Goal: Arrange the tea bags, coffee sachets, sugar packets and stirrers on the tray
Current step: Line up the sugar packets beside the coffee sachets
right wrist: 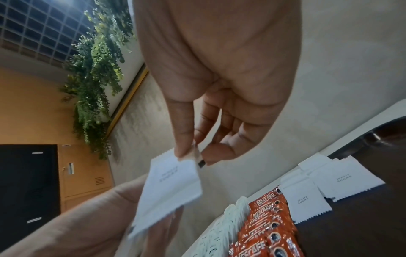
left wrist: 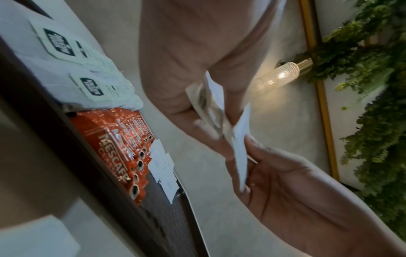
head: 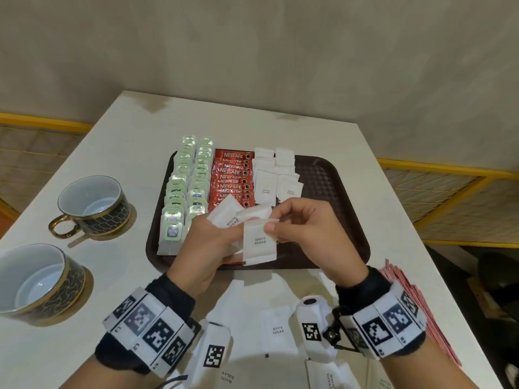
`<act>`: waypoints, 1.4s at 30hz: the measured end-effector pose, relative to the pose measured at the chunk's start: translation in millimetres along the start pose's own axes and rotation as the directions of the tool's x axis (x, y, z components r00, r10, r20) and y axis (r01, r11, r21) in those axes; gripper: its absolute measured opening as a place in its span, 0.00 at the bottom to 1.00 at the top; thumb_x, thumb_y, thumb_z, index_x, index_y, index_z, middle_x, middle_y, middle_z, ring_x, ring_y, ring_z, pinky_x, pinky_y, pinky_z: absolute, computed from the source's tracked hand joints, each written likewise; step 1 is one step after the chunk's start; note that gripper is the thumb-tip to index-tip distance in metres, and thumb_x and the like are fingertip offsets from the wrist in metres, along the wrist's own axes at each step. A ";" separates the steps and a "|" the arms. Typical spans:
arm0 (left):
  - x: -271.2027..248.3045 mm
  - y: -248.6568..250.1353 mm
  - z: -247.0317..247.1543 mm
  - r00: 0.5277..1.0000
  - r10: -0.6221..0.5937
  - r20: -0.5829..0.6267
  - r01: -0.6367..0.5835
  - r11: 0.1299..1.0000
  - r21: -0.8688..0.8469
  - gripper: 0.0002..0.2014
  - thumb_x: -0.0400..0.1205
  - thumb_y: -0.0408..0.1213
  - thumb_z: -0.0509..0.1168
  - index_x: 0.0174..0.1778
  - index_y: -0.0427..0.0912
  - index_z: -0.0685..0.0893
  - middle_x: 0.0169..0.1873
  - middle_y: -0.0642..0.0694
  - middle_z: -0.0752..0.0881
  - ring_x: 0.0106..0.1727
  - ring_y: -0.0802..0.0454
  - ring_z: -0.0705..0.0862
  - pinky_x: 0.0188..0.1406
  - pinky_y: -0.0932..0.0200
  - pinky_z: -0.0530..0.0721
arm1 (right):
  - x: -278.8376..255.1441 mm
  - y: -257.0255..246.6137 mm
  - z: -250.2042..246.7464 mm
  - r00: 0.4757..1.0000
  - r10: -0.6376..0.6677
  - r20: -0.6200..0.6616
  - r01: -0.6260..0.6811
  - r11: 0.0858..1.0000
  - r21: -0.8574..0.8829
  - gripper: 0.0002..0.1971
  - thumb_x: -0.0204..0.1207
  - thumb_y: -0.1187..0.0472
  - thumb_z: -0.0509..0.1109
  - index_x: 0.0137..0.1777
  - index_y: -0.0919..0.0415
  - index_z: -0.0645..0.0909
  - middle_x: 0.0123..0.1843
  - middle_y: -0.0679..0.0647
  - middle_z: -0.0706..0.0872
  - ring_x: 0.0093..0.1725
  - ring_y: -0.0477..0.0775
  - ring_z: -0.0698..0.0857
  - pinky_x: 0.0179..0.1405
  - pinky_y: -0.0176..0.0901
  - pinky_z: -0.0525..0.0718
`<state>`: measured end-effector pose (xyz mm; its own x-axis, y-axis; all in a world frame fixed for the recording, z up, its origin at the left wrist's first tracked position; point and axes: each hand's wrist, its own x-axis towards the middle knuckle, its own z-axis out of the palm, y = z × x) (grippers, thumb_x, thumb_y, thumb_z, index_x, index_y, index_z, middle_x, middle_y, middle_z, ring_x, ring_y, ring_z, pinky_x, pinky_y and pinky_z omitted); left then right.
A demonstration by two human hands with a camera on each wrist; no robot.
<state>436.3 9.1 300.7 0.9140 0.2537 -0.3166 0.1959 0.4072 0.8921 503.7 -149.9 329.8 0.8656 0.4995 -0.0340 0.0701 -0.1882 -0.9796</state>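
Note:
A dark brown tray [head: 331, 192] holds two rows of green tea bags [head: 182, 189], a row of red coffee sachets [head: 230, 178] and two rows of white sugar packets [head: 276, 175]. Above the tray's near edge my left hand [head: 213, 237] grips a small bunch of sugar packets [head: 227, 214]. My right hand [head: 297, 223] pinches the top edge of one white sugar packet [head: 259, 242], seen hanging from thumb and forefinger in the right wrist view [right wrist: 171, 187]. The left wrist view shows the bunch of packets [left wrist: 211, 104] in my left hand's fingers. Pink stirrers [head: 415, 299] lie beside my right wrist.
Two empty dark cups with gold rims, the far cup [head: 92, 206] and the near cup [head: 36, 282], stand at the table's left. Loose sugar packets [head: 278, 329] lie on the table between my wrists. The tray's right part [head: 323, 175] is bare. The table's right edge drops off near a yellow rail [head: 449, 169].

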 end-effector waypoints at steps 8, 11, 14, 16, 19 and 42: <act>-1.7 -1.4 -17.2 0.995 -0.096 -0.014 0.093 0.987 -0.131 0.17 0.80 0.42 0.67 0.62 0.40 0.83 0.52 0.39 0.92 0.52 0.43 0.92 0.42 0.45 0.92 | 35.6 13.1 -24.9 0.974 0.146 -0.174 -0.159 0.985 -0.062 0.04 0.73 0.74 0.75 0.40 0.70 0.83 0.38 0.66 0.88 0.42 0.64 0.89 0.47 0.55 0.91; 0.1 -4.8 -24.9 0.991 -0.113 -0.076 0.101 0.984 -0.146 0.16 0.83 0.41 0.66 0.65 0.40 0.82 0.53 0.39 0.91 0.52 0.43 0.92 0.41 0.45 0.92 | 69.7 23.7 -36.6 0.946 0.246 -0.212 -0.260 0.964 -0.044 0.05 0.74 0.75 0.73 0.41 0.68 0.81 0.38 0.55 0.88 0.41 0.52 0.89 0.36 0.39 0.88; 0.9 -6.6 -28.6 0.987 -0.121 -0.102 0.104 0.982 -0.159 0.19 0.82 0.40 0.67 0.68 0.40 0.80 0.55 0.38 0.91 0.52 0.43 0.92 0.41 0.44 0.92 | 99.1 38.7 -36.1 0.916 0.335 -0.220 -0.354 0.934 -0.049 0.09 0.74 0.76 0.73 0.36 0.66 0.79 0.45 0.63 0.88 0.42 0.54 0.89 0.29 0.34 0.85; 0.8 -7.1 -30.7 0.988 -0.117 -0.101 0.100 0.983 -0.156 0.19 0.83 0.41 0.66 0.69 0.39 0.80 0.54 0.38 0.91 0.52 0.43 0.92 0.41 0.45 0.92 | 116.8 50.9 -34.2 0.904 0.344 -0.255 -0.379 0.919 -0.104 0.11 0.73 0.76 0.73 0.33 0.65 0.79 0.48 0.66 0.88 0.48 0.60 0.90 0.31 0.37 0.85; -0.2 -7.1 -34.2 0.989 -0.111 -0.101 0.094 0.983 -0.158 0.18 0.83 0.41 0.66 0.68 0.40 0.82 0.53 0.39 0.91 0.52 0.44 0.92 0.40 0.46 0.92 | 134.9 62.9 -30.7 0.896 0.334 -0.294 -0.392 0.905 -0.167 0.12 0.71 0.76 0.75 0.31 0.64 0.80 0.46 0.65 0.89 0.49 0.63 0.91 0.35 0.43 0.86; -2.5 -9.0 -39.4 0.984 -0.143 -0.105 0.121 0.974 -0.194 0.23 0.80 0.42 0.68 0.71 0.43 0.78 0.57 0.39 0.90 0.53 0.42 0.91 0.43 0.41 0.91 | 152.8 59.5 -75.3 0.832 0.492 -0.259 -0.554 0.771 -0.316 0.10 0.69 0.79 0.77 0.32 0.69 0.81 0.39 0.65 0.87 0.39 0.62 0.89 0.44 0.49 0.91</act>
<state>418.2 39.5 280.8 0.8343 0.2834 -0.4730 0.2324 0.5971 0.7677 677.5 -148.5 281.2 0.8825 0.1041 -0.4586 -0.2689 -0.6884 -0.6736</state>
